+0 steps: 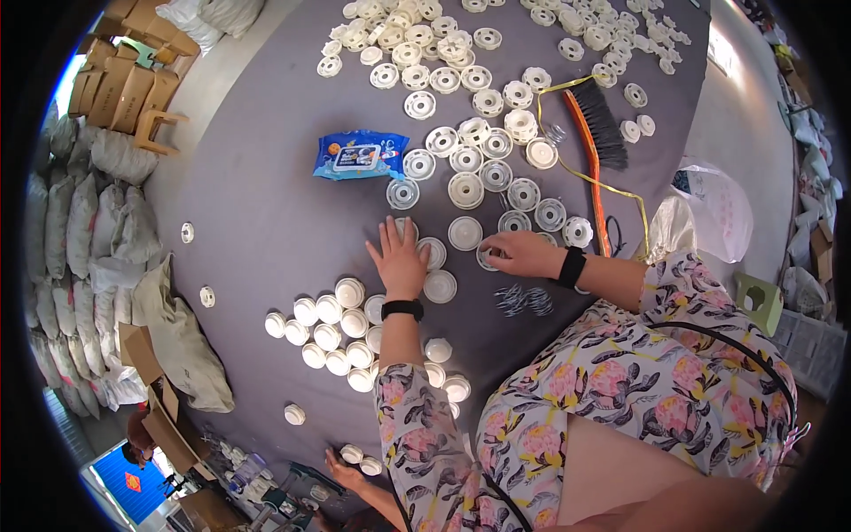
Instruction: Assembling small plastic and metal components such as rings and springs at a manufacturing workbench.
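Observation:
My left hand (397,263) lies with spread fingers over white round plastic discs, partly covering some of them. Beside it are a disc with a raised rim (432,254) and a plain disc (440,286). My right hand (525,255) is bent down, its fingers closed at the edge of a white ring-shaped part (487,258), which they partly hide. Between and above the hands sits another flat disc (464,233). Two small bunches of metal coil springs (523,301) lie below my right hand. Several assembled white caps (328,309) cluster left of my left forearm.
A blue wipes packet (360,156) and many slotted white rings (446,80) lie farther up the grey table (257,195). A black-bristled brush (596,133) and yellow strap (620,190) are at right. Another person's hand (346,470) is near caps at the lower edge.

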The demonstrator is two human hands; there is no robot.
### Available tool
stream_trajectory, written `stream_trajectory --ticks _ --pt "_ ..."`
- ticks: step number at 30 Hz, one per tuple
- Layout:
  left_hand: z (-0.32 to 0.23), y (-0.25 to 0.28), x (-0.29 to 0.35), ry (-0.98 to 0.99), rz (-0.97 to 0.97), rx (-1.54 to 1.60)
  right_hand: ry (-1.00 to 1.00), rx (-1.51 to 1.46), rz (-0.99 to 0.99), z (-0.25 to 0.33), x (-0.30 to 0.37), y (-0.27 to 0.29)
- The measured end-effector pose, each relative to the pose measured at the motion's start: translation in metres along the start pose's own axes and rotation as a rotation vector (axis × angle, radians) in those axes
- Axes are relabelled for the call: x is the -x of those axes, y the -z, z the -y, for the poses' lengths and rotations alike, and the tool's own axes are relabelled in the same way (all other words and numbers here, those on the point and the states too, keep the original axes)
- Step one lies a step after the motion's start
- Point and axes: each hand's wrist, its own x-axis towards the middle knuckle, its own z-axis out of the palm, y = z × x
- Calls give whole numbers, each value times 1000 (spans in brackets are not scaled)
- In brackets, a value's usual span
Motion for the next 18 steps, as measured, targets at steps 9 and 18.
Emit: stream_trajectory --ticks 9,18 --pt "7 -10 35 171 -244 458 27 -38 -85 -20 26 -2" --pt "4 1 20 159 -173 169 -20 46 -9 -11 10 10"
